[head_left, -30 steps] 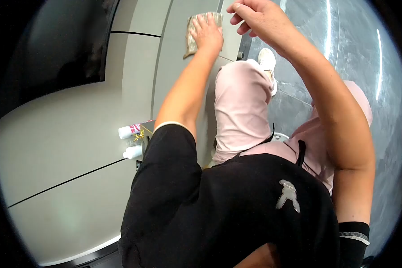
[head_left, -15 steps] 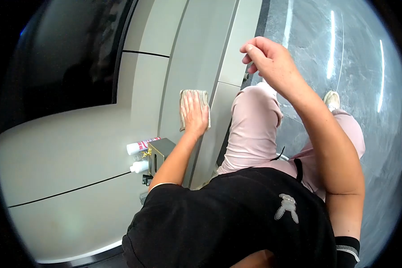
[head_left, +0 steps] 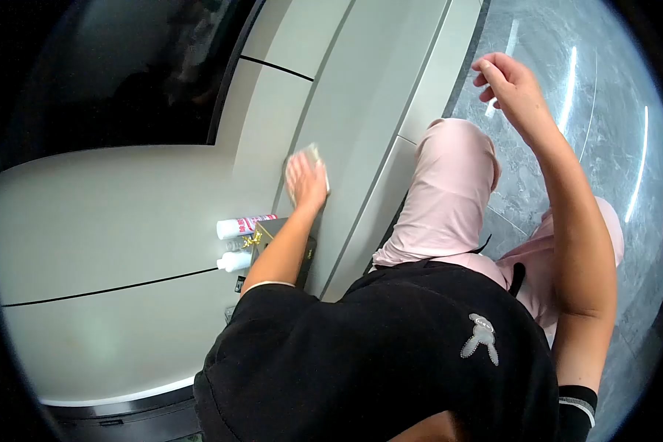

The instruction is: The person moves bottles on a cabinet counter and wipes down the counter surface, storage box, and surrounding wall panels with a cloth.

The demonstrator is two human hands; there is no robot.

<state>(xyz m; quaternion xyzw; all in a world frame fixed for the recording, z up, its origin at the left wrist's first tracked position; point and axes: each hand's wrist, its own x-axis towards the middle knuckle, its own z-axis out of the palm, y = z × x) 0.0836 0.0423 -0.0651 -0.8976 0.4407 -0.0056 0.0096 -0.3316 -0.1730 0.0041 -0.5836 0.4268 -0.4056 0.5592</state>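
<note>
My left hand lies over a folded light cloth on the long grey-green top of a low cabinet. Its fingers are stretched along the cloth and slightly blurred by motion. In the air over the floor, beyond my pink-trousered knee, my right hand hangs with loosely bent fingers, some apart, and nothing visible in it. Close to my left forearm stand a dark box, a white can with red lettering and a white bottle.
A large black screen is on the pale panelled wall at the left. Yellow sprigs show between the can and the bottle. Grey marbled floor tiles reflect light on the right.
My left hand and the cloth have shifted across the cabinet top toward the wall and nearer the box. The view has turned a little; my right hand stays raised and appears farther right.
</note>
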